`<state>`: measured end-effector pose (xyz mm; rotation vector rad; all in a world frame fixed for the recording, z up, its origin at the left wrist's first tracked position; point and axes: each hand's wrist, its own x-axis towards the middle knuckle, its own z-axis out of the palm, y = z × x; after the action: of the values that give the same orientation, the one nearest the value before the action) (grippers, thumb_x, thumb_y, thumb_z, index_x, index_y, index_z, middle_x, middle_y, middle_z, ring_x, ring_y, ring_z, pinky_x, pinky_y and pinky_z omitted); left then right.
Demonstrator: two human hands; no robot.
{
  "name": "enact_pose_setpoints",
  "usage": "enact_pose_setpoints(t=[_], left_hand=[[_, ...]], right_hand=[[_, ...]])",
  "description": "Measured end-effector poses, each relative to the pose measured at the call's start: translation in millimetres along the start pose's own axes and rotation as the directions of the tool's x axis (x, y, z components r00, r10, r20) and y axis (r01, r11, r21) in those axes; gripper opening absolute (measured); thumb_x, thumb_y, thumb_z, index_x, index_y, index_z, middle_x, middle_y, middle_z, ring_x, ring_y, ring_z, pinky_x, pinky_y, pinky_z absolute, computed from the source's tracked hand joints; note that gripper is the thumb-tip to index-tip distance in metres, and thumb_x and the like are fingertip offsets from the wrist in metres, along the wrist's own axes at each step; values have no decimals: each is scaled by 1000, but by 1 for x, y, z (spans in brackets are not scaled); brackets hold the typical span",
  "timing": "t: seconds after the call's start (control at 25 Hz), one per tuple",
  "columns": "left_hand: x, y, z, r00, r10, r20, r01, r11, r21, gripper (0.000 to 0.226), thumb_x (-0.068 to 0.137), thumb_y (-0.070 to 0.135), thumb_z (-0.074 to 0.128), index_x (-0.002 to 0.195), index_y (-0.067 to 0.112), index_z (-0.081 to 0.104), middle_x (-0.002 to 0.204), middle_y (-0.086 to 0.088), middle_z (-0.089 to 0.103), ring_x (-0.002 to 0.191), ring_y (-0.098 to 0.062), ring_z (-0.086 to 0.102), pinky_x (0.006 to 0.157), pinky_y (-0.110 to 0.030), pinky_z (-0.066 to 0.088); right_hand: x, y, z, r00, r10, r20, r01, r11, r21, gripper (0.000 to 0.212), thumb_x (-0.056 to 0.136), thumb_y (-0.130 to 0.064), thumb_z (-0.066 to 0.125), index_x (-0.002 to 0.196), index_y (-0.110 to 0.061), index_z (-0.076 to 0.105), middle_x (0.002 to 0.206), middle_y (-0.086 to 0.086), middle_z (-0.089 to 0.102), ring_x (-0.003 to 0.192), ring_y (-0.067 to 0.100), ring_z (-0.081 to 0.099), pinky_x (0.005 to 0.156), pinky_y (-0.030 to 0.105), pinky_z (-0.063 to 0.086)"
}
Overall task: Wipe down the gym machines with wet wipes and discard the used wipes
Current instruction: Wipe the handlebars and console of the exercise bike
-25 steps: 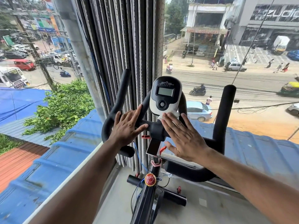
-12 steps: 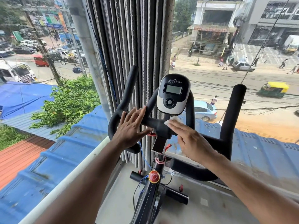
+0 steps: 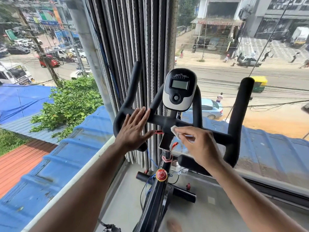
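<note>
- Black foam-padded handlebar [image 3: 156,118] of a black exercise bike [image 3: 151,203] fills mid-frame, set against a floor-to-ceiling window with the street below.
- White crumpled wet wipe [image 3: 174,130] pressed on the handlebar's centre clamp, just right of the stem, under the console.
- Right hand [image 3: 199,144] grasping the wipe, fingers curled over it, the wipe's edge poking out at the fingertips.
- Left hand [image 3: 134,131] released, fingers straight and together, palm flat against the left bend of the handlebar; holds nothing.
- Black and grey oval console with a small LCD screen and round button [image 3: 179,89] stands upright above the bar centre, apart from both hands.
- Red round knob [image 3: 161,174] on the bike frame below the stem; thin blue cable beside it.
- Grey pleated curtain [image 3: 132,52] hangs behind the left bar end.
- Grey floor [image 3: 123,203] under the bike.
</note>
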<state>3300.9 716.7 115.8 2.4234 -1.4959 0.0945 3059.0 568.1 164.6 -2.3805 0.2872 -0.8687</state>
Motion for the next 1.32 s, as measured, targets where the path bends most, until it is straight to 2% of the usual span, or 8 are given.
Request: enact_pose_setpoints(t=[0.32,0.44,0.68,0.88,1.04,1.16,1.24,1.32], left_hand=[[-2,0,-1,1000,7,-20,-8,999,-42,83,95,79,18,162,42,-15,172,11,-11,158,-9,-17,130,-48,-2],[-3,0,-1,1000,9,-23,-10,999,-53,83,96,77,20,163,40,-12,173,8,-8,158,-11,-15,130,-49,-1],[-2,-2,2,999,5,-42,-7,999,-48,81,98,73,24,163,41,-11,174,9,-5,158,-10,-14,130,-49,0],[-1,-1,3,999,2,-48,-5,999,-53,81,97,75,22,163,41,-11,174,9,-4,158,-10,-13,130,-48,-1],[-1,-1,2,999,1,-48,-4,998,-57,81,97,75,20,163,41,-11,174,8,-4,158,-10,-13,130,-48,-1],[-2,0,3,999,-2,-45,0,999,-47,80,98,75,21,163,41,-12,174,8,-4,158,-10,-13,130,-48,-1],[-2,0,3,999,-1,-43,-1,999,-50,80,98,74,22,163,41,-12,174,8,-4,158,-10,-13,130,-48,0],[-1,-1,3,999,0,-46,-2,999,-47,80,99,74,22,163,41,-12,174,7,-4,159,-11,-14,130,-49,1]], right_hand=[[7,13,14,988,74,133,-27,945,-325,3,92,-12,70,96,-12,70,92,1,72,77,17,69,70,36,60],[8,11,34,974,203,103,-146,903,-404,15,91,-10,66,76,-11,65,76,1,71,66,22,65,67,36,58],[16,8,42,933,349,91,-305,898,-316,13,86,-3,70,79,-13,75,79,1,76,69,16,67,65,21,45],[12,10,36,823,466,326,-439,885,-157,14,79,-3,75,71,-14,73,74,-6,74,66,8,69,65,25,53],[15,9,45,920,378,108,-335,897,-289,12,86,-4,67,78,-10,74,83,-1,77,77,19,70,69,24,50],[17,8,49,942,332,46,-292,880,-376,14,90,-4,64,81,-10,73,85,4,77,79,24,71,68,23,46],[16,8,48,941,330,69,-283,886,-367,15,89,-3,64,81,-11,73,84,2,77,78,22,72,70,27,53],[13,7,41,907,367,206,-298,905,-303,14,85,-2,68,78,-13,74,80,-4,75,74,15,70,70,29,57]])
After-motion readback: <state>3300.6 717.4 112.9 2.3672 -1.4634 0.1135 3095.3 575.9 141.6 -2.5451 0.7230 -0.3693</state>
